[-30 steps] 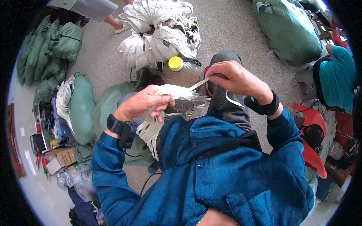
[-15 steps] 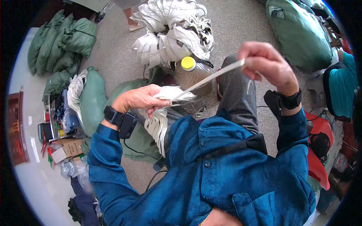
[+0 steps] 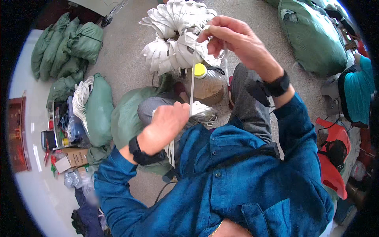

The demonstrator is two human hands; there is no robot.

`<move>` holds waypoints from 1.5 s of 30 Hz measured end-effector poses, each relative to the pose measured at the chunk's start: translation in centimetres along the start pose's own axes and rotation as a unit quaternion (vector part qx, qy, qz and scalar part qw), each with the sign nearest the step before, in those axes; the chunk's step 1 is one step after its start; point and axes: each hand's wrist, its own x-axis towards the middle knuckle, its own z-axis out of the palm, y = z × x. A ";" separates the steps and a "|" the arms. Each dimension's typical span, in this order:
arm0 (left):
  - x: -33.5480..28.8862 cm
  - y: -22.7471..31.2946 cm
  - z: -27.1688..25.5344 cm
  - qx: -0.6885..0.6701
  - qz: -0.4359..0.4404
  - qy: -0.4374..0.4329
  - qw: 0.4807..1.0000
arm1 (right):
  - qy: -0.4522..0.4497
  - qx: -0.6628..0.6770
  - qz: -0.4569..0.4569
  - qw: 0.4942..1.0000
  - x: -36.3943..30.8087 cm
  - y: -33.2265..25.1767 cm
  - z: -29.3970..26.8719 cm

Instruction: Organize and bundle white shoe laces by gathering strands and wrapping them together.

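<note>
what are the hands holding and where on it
The left hand clutches a bunch of flat white strips around its middle. The right hand pinches the upper end of one long white strip, stretched taut between both hands.

Soft, even daylight fills the room, with only faint shadows on the speckled grey floor [image 3: 126, 63]. The pale smooth surface [image 3: 27, 173] at left glares nearly white. Fisheye bending curves the edges into a black rim; the raised right hand [image 3: 237, 39] shows slight blur.

Head-worn fisheye, close, looking down
</note>
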 end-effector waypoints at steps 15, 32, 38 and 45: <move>0.5 2.0 -2.4 -0.118 0.065 0.129 0.982 | 0.062 -0.369 -0.122 0.919 4.1 10.7 2.2; 2.6 -3.0 2.4 -0.862 -0.277 -0.062 0.420 | -0.005 -0.255 -0.031 0.967 -7.9 12.6 8.8; 2.1 -5.1 3.3 -0.878 -0.260 -0.100 0.389 | -0.079 -0.084 0.236 0.965 -9.3 12.0 7.3; 0.1 -2.5 8.1 -0.356 -0.046 0.091 0.929 | -0.160 -0.197 0.096 0.963 -7.2 0.7 6.8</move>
